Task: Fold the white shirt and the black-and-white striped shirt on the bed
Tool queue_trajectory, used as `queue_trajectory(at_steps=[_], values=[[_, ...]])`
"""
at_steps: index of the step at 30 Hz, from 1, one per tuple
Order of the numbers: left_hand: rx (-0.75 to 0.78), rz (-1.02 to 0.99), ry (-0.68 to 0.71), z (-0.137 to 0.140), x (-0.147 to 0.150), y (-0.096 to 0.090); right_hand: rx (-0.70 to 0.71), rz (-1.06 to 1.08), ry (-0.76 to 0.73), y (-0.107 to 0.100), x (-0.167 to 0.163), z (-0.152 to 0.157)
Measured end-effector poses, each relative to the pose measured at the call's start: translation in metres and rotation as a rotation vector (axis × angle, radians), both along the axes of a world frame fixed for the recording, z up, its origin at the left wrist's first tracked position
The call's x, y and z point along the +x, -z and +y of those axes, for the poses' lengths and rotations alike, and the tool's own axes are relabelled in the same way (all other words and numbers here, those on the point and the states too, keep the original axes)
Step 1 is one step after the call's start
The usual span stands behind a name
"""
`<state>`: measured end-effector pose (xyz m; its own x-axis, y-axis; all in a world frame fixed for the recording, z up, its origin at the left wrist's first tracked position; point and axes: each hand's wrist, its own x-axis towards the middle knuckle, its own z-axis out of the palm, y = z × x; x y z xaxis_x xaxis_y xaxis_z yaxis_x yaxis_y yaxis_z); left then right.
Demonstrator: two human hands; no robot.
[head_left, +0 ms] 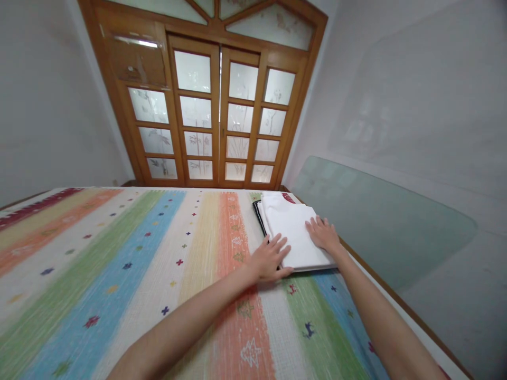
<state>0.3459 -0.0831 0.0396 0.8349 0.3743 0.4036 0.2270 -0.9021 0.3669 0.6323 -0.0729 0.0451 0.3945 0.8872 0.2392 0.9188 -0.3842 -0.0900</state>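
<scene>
Folded white cloth sits toward the right side of the striped cover, near its right edge, a dark layer poking out along its left side. Looks like several layers; exact count can't be told.

Left hand: palm down, fingers spread on the near-left corner, thumb by the front edge. Right hand: palm down on the right side, fingers pointing away. Both resting on top, neither clamped on anything; hands well separated with white cloth between.

Step in hand, my read: pressing the folded stack flat and squaring its edges. Next move probably calls for light, even pressure from both palms so the layers don't shear. Dark edge is out of line with the white, so that side likely needs tucking
</scene>
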Motion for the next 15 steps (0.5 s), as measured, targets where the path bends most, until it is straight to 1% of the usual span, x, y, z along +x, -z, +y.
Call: queue_trajectory(at_steps=[2, 3, 5, 7, 9, 11, 13, 15], values=[[0.076, 0.004, 0.041, -0.013, -0.008, 0.006, 0.081, 0.023, 0.041, -0.001, 0.001, 0.009], [0.113, 0.006, 0.068, -0.019, -0.011, 0.008, 0.121, 0.032, 0.029, -0.002, -0.002, 0.014], [0.185, 0.011, 0.117, -0.032, -0.016, 0.011, 0.178, 0.069, -0.066, -0.006, -0.016, 0.026], [0.249, 0.023, 0.14, -0.043, -0.019, 0.014, 0.197, 0.145, -0.204, -0.01, -0.038, 0.04], [0.305, 0.035, 0.129, -0.053, -0.019, 0.017, 0.182, 0.215, -0.324, -0.014, -0.065, 0.055], [0.352, 0.033, 0.103, -0.058, -0.018, 0.021, 0.149, 0.217, -0.41, -0.017, -0.09, 0.068], [0.388, 0.022, 0.089, -0.061, -0.016, 0.025, 0.09, 0.167, -0.464, -0.019, -0.109, 0.08], [0.405, 0.006, 0.085, -0.061, -0.015, 0.029, 0.021, 0.101, -0.476, -0.02, -0.123, 0.089]])
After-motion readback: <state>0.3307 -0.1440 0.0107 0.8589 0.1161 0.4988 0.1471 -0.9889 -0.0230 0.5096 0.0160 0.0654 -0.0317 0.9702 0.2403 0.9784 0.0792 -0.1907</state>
